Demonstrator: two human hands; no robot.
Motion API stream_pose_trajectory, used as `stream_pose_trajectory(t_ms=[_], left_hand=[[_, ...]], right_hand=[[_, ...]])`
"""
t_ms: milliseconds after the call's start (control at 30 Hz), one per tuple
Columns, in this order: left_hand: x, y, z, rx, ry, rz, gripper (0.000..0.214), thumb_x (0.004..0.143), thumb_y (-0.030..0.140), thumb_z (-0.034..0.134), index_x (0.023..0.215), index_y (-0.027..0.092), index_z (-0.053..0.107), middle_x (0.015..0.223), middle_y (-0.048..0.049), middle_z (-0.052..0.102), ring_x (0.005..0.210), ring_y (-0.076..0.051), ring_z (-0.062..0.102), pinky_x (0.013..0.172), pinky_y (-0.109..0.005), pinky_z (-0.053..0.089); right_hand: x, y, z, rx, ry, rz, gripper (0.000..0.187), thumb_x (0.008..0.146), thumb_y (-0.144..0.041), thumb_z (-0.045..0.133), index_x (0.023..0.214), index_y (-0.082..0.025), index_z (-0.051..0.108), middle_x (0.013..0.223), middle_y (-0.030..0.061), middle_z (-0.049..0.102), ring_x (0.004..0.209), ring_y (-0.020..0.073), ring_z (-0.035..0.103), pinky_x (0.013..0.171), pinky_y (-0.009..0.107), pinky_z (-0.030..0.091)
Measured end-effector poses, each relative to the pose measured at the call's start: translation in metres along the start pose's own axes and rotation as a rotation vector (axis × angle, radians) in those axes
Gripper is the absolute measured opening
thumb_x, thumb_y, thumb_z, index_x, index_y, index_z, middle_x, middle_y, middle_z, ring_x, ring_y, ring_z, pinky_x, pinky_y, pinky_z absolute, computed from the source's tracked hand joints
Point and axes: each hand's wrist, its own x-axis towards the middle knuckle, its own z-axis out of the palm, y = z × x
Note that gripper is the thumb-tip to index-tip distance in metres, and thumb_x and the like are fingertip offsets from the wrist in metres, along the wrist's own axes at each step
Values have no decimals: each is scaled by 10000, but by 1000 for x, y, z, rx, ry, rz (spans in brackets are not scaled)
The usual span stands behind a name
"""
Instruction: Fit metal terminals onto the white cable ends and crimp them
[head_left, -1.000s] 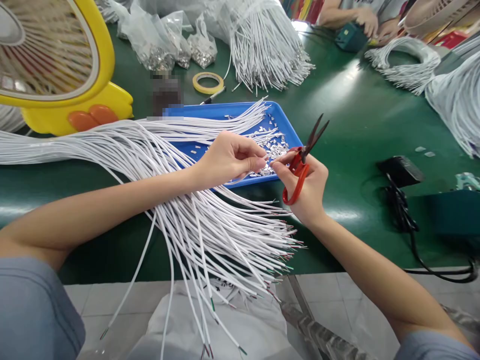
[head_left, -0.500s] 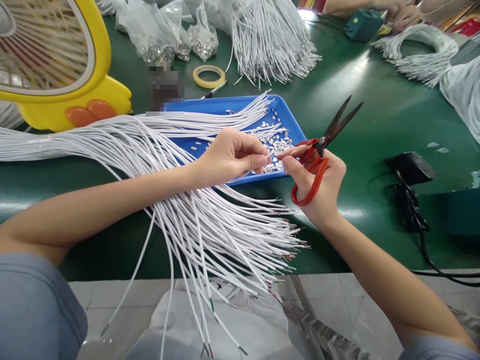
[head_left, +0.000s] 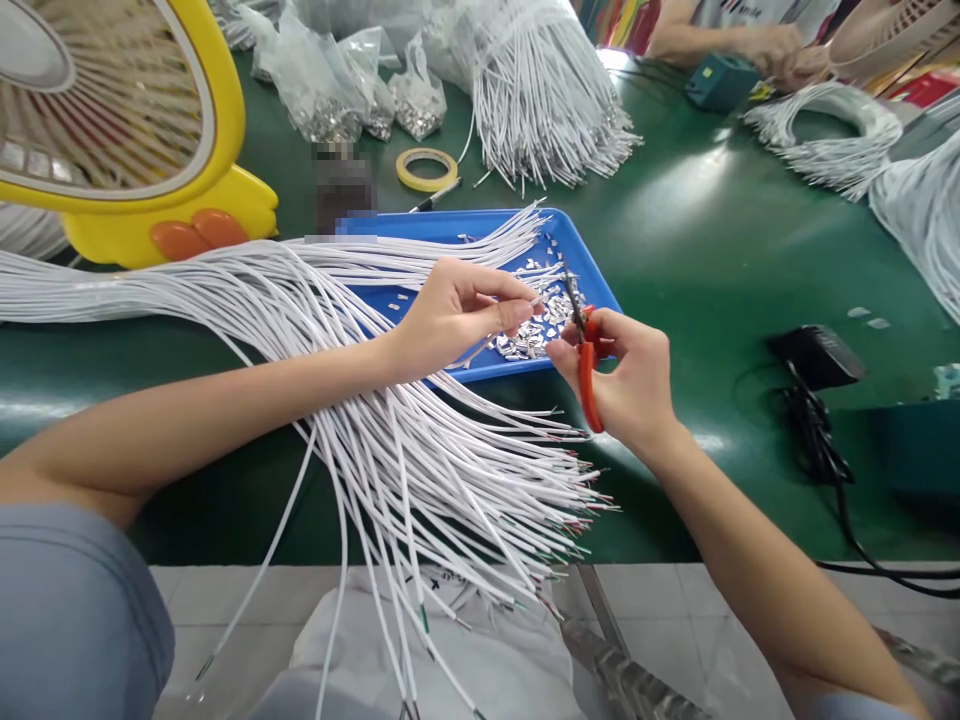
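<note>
My left hand (head_left: 469, 315) pinches the end of a white cable (head_left: 472, 356) over a blue tray (head_left: 592, 265). Red-handled scissors (head_left: 589, 385) are in my right hand (head_left: 634, 375), their dark blades pointing up and slightly left, just right of the pinched cable end. Between the two hands there is a small gap. Small silvery pieces (head_left: 525, 340) lie scattered in the tray below. A thick bundle of white cables (head_left: 450, 455) runs under my left forearm, its tips showing thin red and green wires. More cables (head_left: 450, 240) lie across the tray.
A yellow fan (head_left: 225, 120) stands at the left. Behind the tray are a tape roll (head_left: 409, 180), bags of metal parts (head_left: 418, 95) and another cable bundle (head_left: 555, 110). A black adapter (head_left: 817, 355) with its cord lies right. Across the table, a co-worker's hands (head_left: 787, 50) show.
The scissors have swung from pointing up and right to pointing up and slightly left, and moved toward my left hand. My left hand keeps its pinch. The view has shifted slightly.
</note>
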Motion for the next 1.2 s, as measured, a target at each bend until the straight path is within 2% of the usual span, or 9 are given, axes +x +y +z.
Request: stream_pose_trajectory(t_ms=[233,667,833,1100,1200], left_hand=[[-1,-1,-1,86,-48,30,70,751,161,673,711,122,714,622,-18,647,560,-81,532,499,-196,423],[-2,-4,-1,235,-69,47,96,751,183,657,747,117,726,623,-30,636,574,-96,520,486,-217,360],[-2,-4,-2,221,-86,76,91,750,172,655,727,112,719,610,-30,630,572,-95,498,484,-219,341],[0,-3,-4,140,-151,53,171,757,274,707,701,112,704,637,-46,657,589,-105,546,517,-213,409],[3,-5,-5,40,-65,27,192,753,290,722,690,113,683,605,-23,628,537,-80,519,490,-197,408]], right_hand=[[-1,-3,-2,-113,-92,-54,328,679,-424,758,652,-211,510,536,-41,439,491,93,345,491,270,305],[0,-4,-4,-165,-173,-75,400,687,-442,741,610,-209,425,524,-47,406,489,83,309,482,263,277],[-2,-7,-6,-147,-220,-67,388,716,-407,724,613,-206,408,550,-45,426,504,82,327,488,258,278],[-5,-16,-9,-170,-265,-36,395,735,-387,709,614,-199,383,563,-51,406,519,78,302,504,256,267],[1,-8,-15,-199,-264,18,394,724,-389,719,600,-195,400,554,-52,399,520,77,300,490,251,259]])
